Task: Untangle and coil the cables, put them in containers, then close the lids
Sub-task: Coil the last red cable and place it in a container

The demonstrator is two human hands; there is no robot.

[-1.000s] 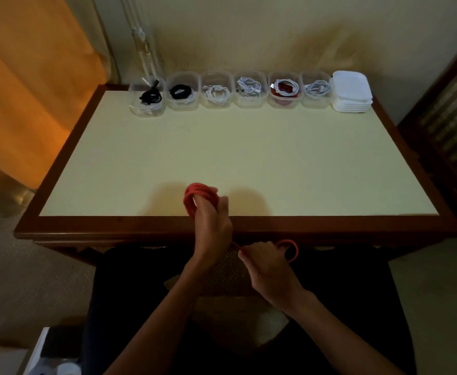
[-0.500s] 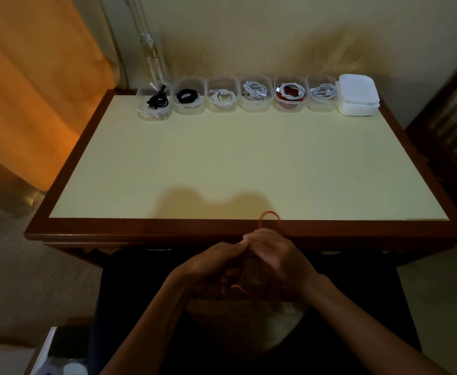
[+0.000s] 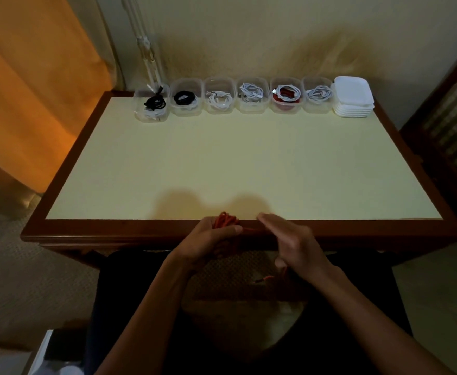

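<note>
A red cable [image 3: 226, 221] is wound into a coil at the table's near edge. My left hand [image 3: 208, 243] grips that coil from the left. A strand runs right from the coil under my right hand [image 3: 296, 246], which holds it with its lower fingers curled while the upper fingers point left. The cable's loose end [image 3: 262, 280] hangs below my right hand over my lap. Several clear open containers [image 3: 251, 108] stand in a row along the far edge, each with a coiled cable inside. A stack of white lids [image 3: 353, 94] sits at the row's right end.
The cream table top with a dark wooden rim [image 3: 113, 230] lies between my hands and the containers. An orange curtain [image 3: 32, 90] hangs to the left, and a dark wooden frame [image 3: 454, 136] stands to the right. A wall is close behind the containers.
The coil dropped from above the table into my lap, then came back up to the table's edge in my left hand. My right hand has wound more cable, and the loose tail is shorter.
</note>
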